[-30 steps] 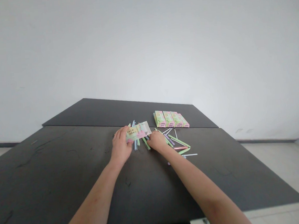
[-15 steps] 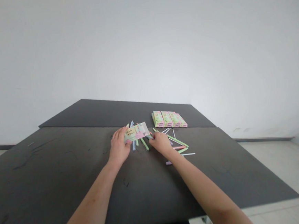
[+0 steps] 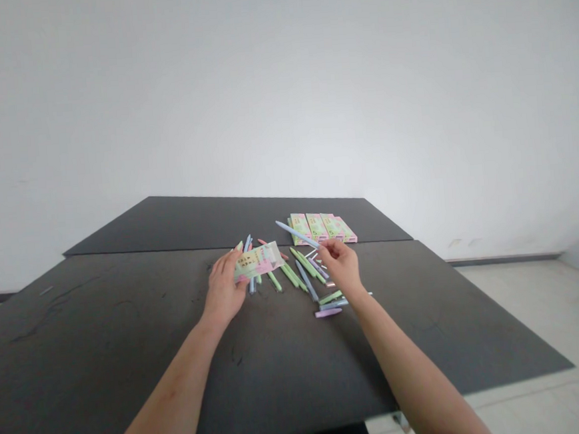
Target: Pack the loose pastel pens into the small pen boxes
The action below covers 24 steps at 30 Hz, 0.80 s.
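Note:
My left hand (image 3: 223,286) is closed around a small green and pink pen box (image 3: 257,262), whose right end points toward the pens. Between the thumb and fingers of my right hand (image 3: 340,263) is a light blue pen (image 3: 297,234), raised off the table and tilted with its tip up to the left. Below and between my hands lie loose pens: several green pens (image 3: 302,279), a grey-blue pen (image 3: 306,281) and a purple pen (image 3: 328,313). More blue and green pens lie partly hidden behind the box.
Several matching boxes (image 3: 323,228) stand in a row at the back, near the seam of the dark table (image 3: 128,336). White thin sticks (image 3: 312,253) lie among the pens. A pale wall rises behind the table.
My right hand has lifted from the pens and moved right, now holding up a light blue pen. My left hand keeps the box and has shifted slightly left.

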{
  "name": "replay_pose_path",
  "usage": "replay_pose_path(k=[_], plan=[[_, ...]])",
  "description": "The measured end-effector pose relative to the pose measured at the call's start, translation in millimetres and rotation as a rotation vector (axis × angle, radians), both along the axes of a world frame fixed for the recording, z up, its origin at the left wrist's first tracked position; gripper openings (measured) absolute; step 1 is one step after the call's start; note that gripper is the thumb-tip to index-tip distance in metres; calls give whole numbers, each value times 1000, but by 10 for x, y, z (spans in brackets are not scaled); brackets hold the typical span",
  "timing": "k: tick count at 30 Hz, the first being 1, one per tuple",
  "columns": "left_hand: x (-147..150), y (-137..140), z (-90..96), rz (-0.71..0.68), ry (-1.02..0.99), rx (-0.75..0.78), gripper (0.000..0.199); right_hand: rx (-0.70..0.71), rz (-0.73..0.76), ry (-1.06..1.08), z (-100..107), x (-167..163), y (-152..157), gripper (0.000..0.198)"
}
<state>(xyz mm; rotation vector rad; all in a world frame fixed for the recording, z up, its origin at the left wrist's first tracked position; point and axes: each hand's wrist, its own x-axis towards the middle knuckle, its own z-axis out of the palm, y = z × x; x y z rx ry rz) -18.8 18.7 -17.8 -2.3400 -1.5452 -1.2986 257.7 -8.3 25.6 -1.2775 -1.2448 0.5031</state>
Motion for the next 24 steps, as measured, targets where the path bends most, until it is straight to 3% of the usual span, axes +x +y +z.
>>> replay_pose_path(k=[3,7,24], plan=[[7,1,-2,-8,12,1,57,105,37,199,41,84,-35,24],[20,-7,5,-14,24,6,56,215,42,248,94,146,-118,18],[34,-27,0,-36,45,5,55,394,-21,-273,116,98,-313,10]])
